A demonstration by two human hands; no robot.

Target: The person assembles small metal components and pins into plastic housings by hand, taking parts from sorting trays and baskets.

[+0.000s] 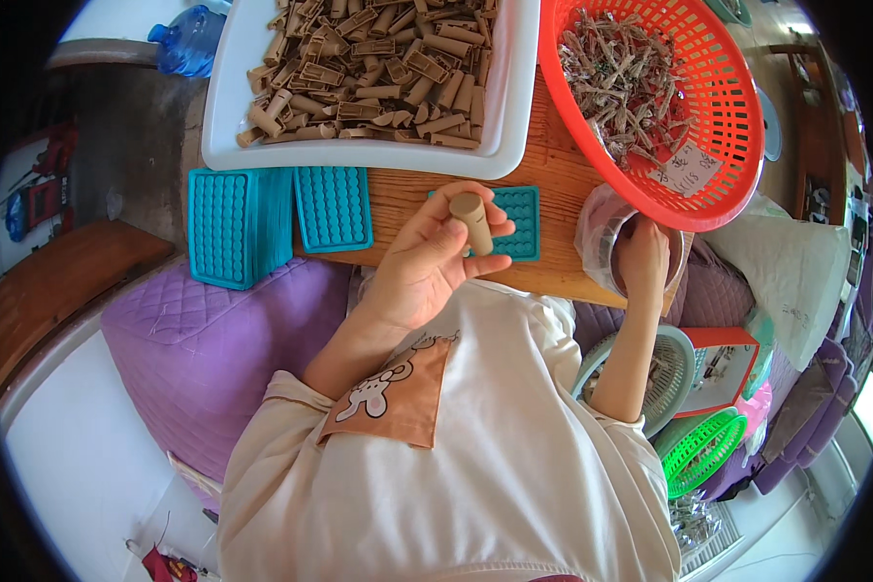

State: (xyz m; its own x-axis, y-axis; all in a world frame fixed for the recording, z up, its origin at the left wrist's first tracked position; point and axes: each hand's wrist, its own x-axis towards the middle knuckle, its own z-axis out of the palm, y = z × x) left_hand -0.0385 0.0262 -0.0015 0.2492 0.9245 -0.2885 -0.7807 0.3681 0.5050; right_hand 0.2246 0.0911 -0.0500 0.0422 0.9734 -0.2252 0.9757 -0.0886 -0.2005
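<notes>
Between the thumb and fingers of my left hand (422, 260) is a tan plastic cylinder (475, 231), its round end tilted up. It is held over a small teal tray (524, 221) with rows of round bumps, partly hidden by my fingers. My right hand (642, 250) reaches down into a round tub with a clear plastic liner (592, 233) at the table's right side. The fingers of that hand are out of sight inside it. Beyond my left hand, a white bin (369, 155) holds many similar tan half-round pieces.
A red basket (713, 209) of thin wrapped bits stands at the far right, above the tub. A teal tray stack (228, 228) and another teal tray (333, 209) are on the left. Lower right are a grey-green basket (671, 378) and a bright green basket (703, 451).
</notes>
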